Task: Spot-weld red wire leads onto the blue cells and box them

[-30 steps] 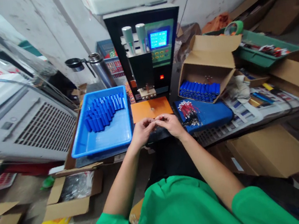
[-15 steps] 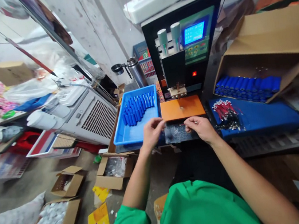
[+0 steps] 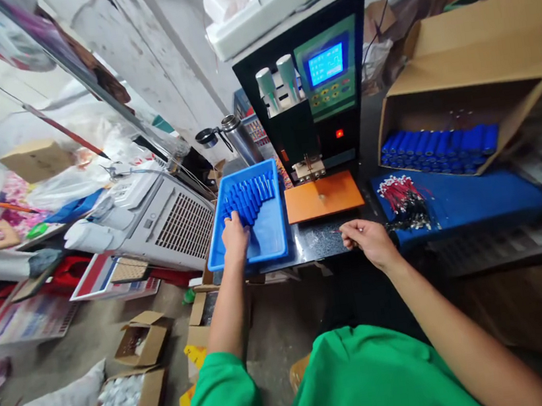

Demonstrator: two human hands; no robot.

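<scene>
My left hand [image 3: 234,237] reaches into the blue plastic tray [image 3: 272,243] and rests on the near end of the blue cylinder cells [image 3: 248,196] standing in it; its fingers are hidden behind the hand. My right hand [image 3: 368,238] hovers over the dark bench top with its fingers pinched on something small I cannot make out. Behind both hands sits an orange plate [image 3: 323,196] under the black spot welder [image 3: 308,85].
A blue pad with a bundle of red wired parts [image 3: 403,202] lies right of my right hand. An open cardboard box of blue cells [image 3: 438,144] stands behind it. A white cooler unit [image 3: 152,212] is at left, with open cartons [image 3: 142,340] on the floor.
My hands have parted from in front of the orange plate. The left hand moved left into the blue tray. The right hand stayed on the bench. My view swung left.
</scene>
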